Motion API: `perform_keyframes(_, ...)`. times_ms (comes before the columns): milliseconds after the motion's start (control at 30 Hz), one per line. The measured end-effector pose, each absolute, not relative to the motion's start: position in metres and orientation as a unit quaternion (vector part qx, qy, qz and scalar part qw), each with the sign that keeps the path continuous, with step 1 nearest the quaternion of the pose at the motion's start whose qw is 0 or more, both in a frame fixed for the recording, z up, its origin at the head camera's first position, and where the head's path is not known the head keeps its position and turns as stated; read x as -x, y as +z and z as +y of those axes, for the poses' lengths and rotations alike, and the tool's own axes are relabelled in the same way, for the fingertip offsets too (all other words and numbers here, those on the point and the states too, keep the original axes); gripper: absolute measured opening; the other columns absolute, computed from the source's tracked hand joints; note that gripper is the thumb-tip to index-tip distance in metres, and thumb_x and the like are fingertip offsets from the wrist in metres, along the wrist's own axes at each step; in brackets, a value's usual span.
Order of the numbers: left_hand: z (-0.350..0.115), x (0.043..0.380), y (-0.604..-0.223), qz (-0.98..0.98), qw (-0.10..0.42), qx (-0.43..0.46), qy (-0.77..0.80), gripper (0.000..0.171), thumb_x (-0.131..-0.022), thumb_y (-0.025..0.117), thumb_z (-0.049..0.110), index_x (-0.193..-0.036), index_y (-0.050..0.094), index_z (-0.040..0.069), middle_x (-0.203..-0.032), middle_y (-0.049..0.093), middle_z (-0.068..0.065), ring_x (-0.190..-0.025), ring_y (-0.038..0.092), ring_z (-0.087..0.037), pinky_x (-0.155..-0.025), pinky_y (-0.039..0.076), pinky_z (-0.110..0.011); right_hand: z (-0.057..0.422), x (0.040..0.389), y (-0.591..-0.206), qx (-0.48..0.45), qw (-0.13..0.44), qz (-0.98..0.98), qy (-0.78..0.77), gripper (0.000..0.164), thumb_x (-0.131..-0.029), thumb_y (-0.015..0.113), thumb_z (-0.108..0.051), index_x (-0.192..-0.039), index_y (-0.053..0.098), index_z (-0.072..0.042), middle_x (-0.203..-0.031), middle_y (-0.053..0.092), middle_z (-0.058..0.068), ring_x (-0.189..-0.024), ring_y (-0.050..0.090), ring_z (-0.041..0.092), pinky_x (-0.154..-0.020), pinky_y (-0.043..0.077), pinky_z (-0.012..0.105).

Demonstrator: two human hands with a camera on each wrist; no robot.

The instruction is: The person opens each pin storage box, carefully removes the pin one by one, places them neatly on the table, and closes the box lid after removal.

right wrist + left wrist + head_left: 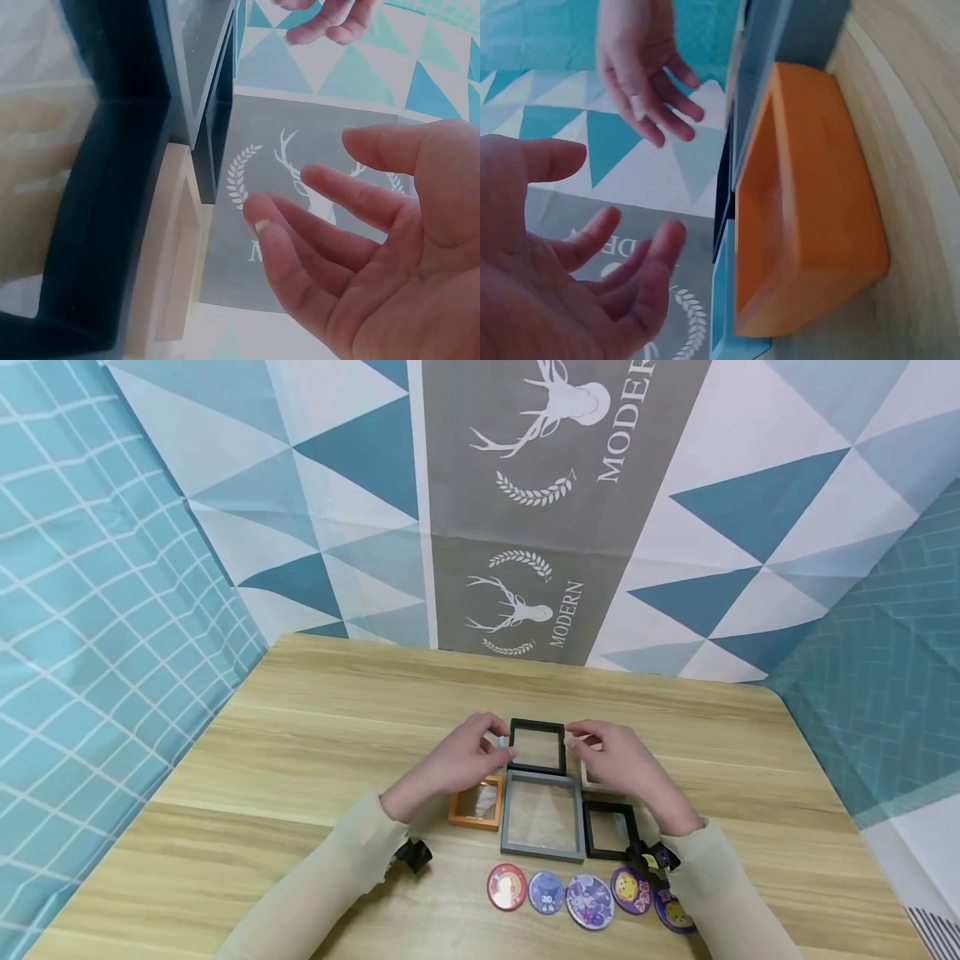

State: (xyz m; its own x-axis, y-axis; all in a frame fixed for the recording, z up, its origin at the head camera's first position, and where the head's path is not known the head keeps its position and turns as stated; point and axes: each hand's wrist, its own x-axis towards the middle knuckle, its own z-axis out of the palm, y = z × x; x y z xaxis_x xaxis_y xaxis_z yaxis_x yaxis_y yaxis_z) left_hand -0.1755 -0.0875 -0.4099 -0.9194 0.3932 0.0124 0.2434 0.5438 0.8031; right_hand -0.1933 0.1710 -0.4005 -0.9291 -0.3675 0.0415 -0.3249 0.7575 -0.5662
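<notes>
My left hand (pixel 468 756) is beside the left edge of a small black frame (pixel 537 724), with my right hand (pixel 611 756) at its right edge. In the left wrist view the left fingers (pixel 664 251) are spread and grip nothing. Loosely bent, the right fingers (pixel 300 251) hold nothing either in the right wrist view. Below the black frame lies a larger grey frame (pixel 543 855). An orange frame (pixel 832 165) and a light blue frame (pixel 731 337) are near the left hand. Under the right hand sits a pale wood frame (pixel 169 247), partly hidden, with a second black frame (pixel 609 806) below it.
Several round badges lie in a row nearer me, among them a red one (pixel 507 887), a blue one (pixel 546 892) and a purple one (pixel 590 902). The wooden table (pixel 360 693) meets a patterned cloth wall (pixel 375 527) at the back.
</notes>
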Motion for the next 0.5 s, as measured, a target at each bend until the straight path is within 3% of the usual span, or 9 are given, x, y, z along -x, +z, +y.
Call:
perform_keyframes(133,-0.083,0.174,-0.408,0.931,0.026,-0.185,0.313,0.050,-0.087,0.050,0.054,-0.117,0.050,0.015,-0.118,0.048,-0.005,-0.091,0.052,-0.013,-0.072,0.046,-0.028,0.171,0.192,-0.398,0.192,0.006,0.942,-0.277,0.046,-0.092,0.051,-0.040,-0.129,0.053,-0.013,-0.125,0.055,0.011,-0.105,0.056,0.027,-0.083,0.047,0.044)
perform_keyframes(267,-0.080,0.171,-0.407,0.963,-0.044,-0.168,0.204,0.059,-0.083,0.047,0.063,-0.120,0.051,0.017,-0.122,0.048,-0.007,-0.099,0.050,-0.022,-0.072,0.048,-0.035,0.168,0.191,-0.396,0.206,-0.029,0.944,-0.257,0.053,-0.091,0.052,-0.043,-0.133,0.048,-0.012,-0.133,0.047,0.015,-0.119,0.045,0.033,-0.094,0.038,0.051)
perform_keyframes(367,-0.081,0.169,-0.407,0.973,-0.085,-0.158,0.147,0.068,-0.081,0.046,0.068,-0.123,0.051,0.015,-0.130,0.045,-0.013,-0.113,0.045,-0.032,-0.081,0.047,-0.042,0.166,0.189,-0.395,0.212,-0.042,0.942,-0.255,0.057,-0.090,0.053,-0.044,-0.135,0.046,-0.011,-0.137,0.043,0.017,-0.124,0.038,0.037,-0.097,0.033,0.054)
perform_keyframes(500,-0.083,0.163,-0.404,0.977,-0.109,-0.152,0.105,0.083,-0.079,0.037,0.076,-0.130,0.048,0.013,-0.140,0.036,-0.020,-0.126,0.031,-0.042,-0.097,0.034,-0.051,0.165,0.185,-0.395,0.213,-0.049,0.947,-0.234,0.068,-0.088,0.052,-0.052,-0.140,0.039,-0.012,-0.143,0.033,0.019,-0.129,0.027,0.041,-0.098,0.029,0.058)
